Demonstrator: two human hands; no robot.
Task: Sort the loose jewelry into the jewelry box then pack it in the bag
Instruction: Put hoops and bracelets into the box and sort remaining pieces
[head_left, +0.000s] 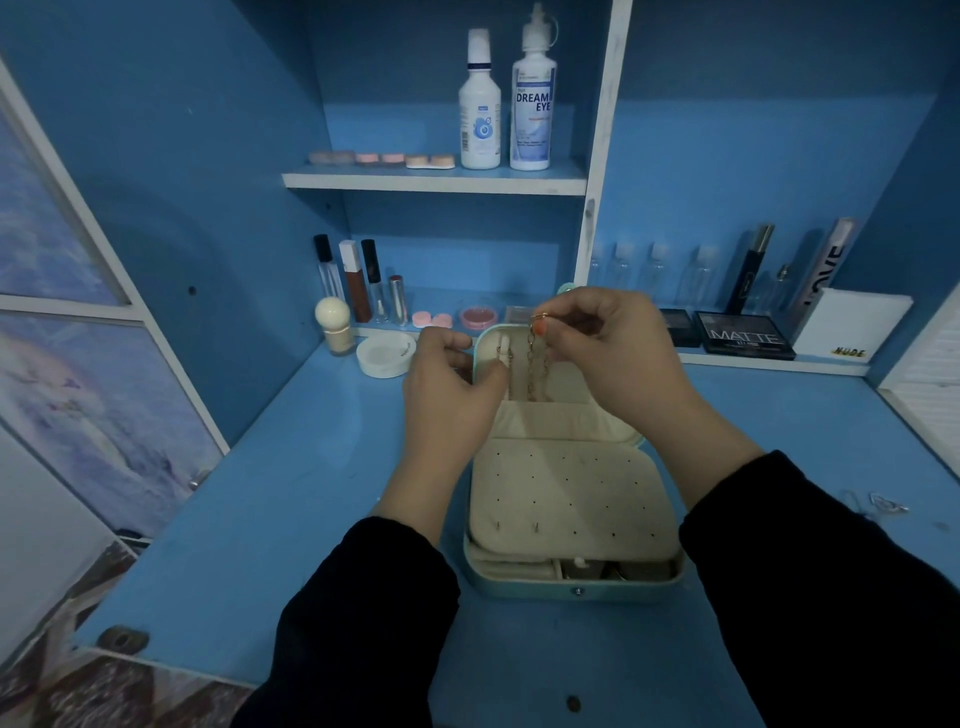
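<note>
A gold chain (537, 364) is being pinched by the right hand (613, 348) over the open jewelry box (571, 584); the left hand (447, 395) is being kept loosely curled, its grasp unclear.

jewelry box (571, 584): mint shell, cream lining, opened on the blue desk, lid upright | earring panel (perforated) laid flat | gold chain (537, 364): hung before the lid

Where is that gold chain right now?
In the head view, the gold chain hangs from the right hand, dangling in front of the open jewelry box lid, with the left hand beside it.
</note>
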